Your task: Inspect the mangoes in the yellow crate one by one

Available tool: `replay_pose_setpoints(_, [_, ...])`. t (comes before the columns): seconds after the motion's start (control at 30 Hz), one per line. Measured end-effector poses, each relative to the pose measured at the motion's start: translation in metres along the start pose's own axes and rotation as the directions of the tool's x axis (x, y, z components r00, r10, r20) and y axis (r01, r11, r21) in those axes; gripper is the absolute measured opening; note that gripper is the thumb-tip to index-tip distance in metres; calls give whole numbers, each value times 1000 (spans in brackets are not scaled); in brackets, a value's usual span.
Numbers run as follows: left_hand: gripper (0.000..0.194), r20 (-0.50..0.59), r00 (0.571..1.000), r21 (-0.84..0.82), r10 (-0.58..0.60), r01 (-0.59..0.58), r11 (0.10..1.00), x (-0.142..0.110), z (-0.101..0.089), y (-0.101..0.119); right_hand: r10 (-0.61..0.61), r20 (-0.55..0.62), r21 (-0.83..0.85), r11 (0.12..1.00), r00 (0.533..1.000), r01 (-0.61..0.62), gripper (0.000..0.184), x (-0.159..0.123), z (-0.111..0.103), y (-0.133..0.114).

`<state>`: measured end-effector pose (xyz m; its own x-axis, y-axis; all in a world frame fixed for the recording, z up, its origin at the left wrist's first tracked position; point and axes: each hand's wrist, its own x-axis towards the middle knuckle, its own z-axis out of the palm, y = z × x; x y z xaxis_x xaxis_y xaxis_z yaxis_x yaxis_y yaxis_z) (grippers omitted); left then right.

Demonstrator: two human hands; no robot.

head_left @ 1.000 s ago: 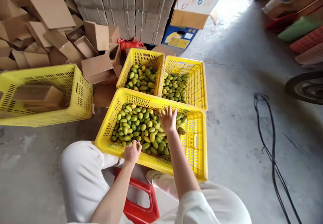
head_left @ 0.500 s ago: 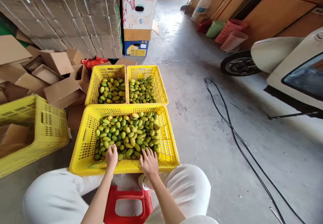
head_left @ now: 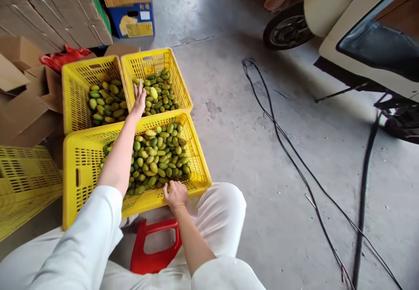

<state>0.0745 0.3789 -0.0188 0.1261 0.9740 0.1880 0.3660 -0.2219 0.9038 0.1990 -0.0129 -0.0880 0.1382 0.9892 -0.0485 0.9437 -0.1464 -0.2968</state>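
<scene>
Left hand (head_left: 139, 102) open, fingers extended, apparently gripping nothing; pale green fruit (head_left: 153, 93) just right of its fingers, over the back-right crate (head_left: 179, 77), far nearer it than right hand (head_left: 176, 193), which is half-curled at the front crate's (head_left: 142, 207) near rim, hold unclear.

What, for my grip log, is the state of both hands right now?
Left hand: open, a fruit beside it; touching or not, can't tell.
Right hand: curled at the near rim of the front crate; grip can't be told.
</scene>
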Motion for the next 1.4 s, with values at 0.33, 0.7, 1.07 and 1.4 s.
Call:
replay_pose_setpoints(0.33, [52, 153, 843, 595, -516, 338, 729, -292, -8, -44, 69, 235, -11, 998, 970, -68, 30, 6, -17, -3])
replay_pose_setpoints(0.7, [50, 257, 551, 788, -794, 355, 502, -390, -51, 31, 370, 552, -80, 915, 747, -395, 29, 47, -9, 6])
replay_pose_setpoints(1.07, [25, 81, 763, 773, -641, 358, 524, -412, -37, 34, 180, 727, 15, 961, 662, -277, 54, 97, 77, 67])
replay_pose_setpoints(1.4, [24, 36, 690, 485, -722, 620, 617, -385, -59, -28, 346, 620, 39, 883, 704, -468, 57, 100, 78, 75])
